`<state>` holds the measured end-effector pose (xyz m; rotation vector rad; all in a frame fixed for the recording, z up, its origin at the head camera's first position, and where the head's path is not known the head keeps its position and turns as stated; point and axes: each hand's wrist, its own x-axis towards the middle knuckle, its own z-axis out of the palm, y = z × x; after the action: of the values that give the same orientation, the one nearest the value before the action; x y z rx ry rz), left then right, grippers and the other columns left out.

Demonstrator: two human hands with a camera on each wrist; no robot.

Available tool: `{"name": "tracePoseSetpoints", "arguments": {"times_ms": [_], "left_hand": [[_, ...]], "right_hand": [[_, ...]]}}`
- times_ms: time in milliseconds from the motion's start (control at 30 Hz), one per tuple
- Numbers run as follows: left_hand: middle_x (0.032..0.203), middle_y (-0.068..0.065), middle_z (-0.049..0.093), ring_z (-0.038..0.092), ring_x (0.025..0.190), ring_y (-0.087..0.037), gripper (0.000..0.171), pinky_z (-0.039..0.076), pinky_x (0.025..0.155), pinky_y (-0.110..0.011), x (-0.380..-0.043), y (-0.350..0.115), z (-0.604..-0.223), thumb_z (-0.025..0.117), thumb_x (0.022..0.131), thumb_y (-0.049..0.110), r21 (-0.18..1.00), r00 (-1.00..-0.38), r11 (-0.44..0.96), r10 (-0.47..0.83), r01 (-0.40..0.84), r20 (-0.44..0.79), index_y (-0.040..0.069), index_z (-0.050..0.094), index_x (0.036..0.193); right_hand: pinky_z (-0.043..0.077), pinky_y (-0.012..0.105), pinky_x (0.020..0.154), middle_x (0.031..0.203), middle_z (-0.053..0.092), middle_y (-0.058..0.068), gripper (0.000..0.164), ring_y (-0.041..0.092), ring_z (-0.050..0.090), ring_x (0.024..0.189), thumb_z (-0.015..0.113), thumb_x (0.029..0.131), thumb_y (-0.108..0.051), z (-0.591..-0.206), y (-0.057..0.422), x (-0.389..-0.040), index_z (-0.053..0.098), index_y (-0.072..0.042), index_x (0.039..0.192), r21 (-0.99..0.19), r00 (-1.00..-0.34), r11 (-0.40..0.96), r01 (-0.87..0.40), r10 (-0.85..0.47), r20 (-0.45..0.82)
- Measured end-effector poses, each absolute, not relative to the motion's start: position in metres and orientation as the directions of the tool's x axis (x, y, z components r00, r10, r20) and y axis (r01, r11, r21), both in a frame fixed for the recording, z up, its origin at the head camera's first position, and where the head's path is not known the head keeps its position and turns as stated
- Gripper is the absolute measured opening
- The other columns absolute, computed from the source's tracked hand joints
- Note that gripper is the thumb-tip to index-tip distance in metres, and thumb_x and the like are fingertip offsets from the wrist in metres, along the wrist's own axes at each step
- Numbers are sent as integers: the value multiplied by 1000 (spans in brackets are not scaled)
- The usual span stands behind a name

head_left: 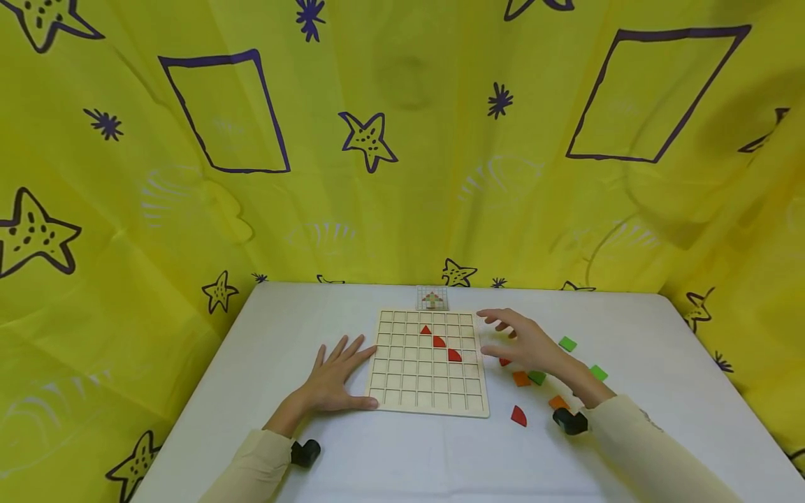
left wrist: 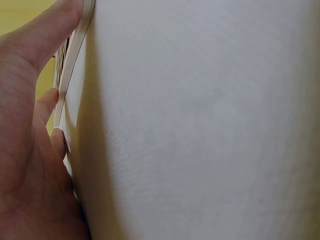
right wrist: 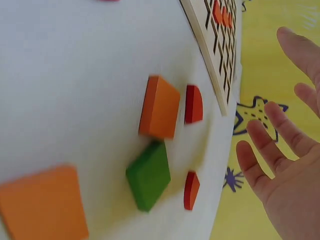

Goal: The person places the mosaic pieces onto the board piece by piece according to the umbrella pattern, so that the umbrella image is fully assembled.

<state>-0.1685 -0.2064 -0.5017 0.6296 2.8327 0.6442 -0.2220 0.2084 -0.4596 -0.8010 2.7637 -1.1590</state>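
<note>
A pale wooden grid board (head_left: 409, 381) lies on the table with a red triangle (head_left: 425, 330) and two red quarter-circle pieces (head_left: 454, 355) in its cells. My left hand (head_left: 333, 381) is spread flat at the board's left side, thumb and fingertips on its edge; the left wrist view shows the thumb (left wrist: 50, 30) at the rim. Above the table by the board's right edge hovers my right hand (head_left: 518, 339), fingers apart and loosely bent. Nothing is between the fingers of this right hand (right wrist: 290, 180) in its wrist view.
Right of the board lie a red quarter-circle (head_left: 518, 416), orange squares (right wrist: 160, 107), a green square (right wrist: 149, 175) and small red pieces (right wrist: 194, 104). More green squares (head_left: 568, 344) lie farther right. A small pattern card (head_left: 432, 298) stands behind the board, before a yellow curtain (head_left: 402, 209).
</note>
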Motion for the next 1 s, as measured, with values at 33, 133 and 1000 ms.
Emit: {"name": "tracePoseSetpoints", "arguments": {"times_ms": [33, 133, 1000], "left_hand": [[171, -8, 18, 4, 157, -40, 103, -6, 117, -73, -169, -207, -502, 77, 77, 69, 446, -897, 818, 437, 364, -69, 26, 37, 161], [171, -7, 18, 4, 157, -40, 103, -6, 117, -72, -169, -207, -503, 77, 77, 69, 445, -898, 819, 434, 361, -69, 26, 37, 161], [171, -8, 18, 3, 157, -40, 103, -6, 117, -73, -168, -206, -501, 78, 77, 68, 459, -896, 812, 438, 361, -68, 25, 37, 161]], "right_hand": [[52, 52, 90, 133, 62, 18, 66, 38, 61, 113, 83, 89, -26, -459, 212, -221, 55, -9, 146, -673, -868, 589, -447, -468, 166], [53, 53, 89, 133, 62, 19, 64, 40, 61, 112, 83, 89, -26, -457, 224, -220, 56, -9, 145, -658, -870, 599, -457, -454, 191], [50, 57, 91, 139, 54, 30, 64, 49, 50, 120, 72, 98, -36, -469, 333, -210, 50, -2, 147, -708, -985, 695, -125, -171, 5]]}}
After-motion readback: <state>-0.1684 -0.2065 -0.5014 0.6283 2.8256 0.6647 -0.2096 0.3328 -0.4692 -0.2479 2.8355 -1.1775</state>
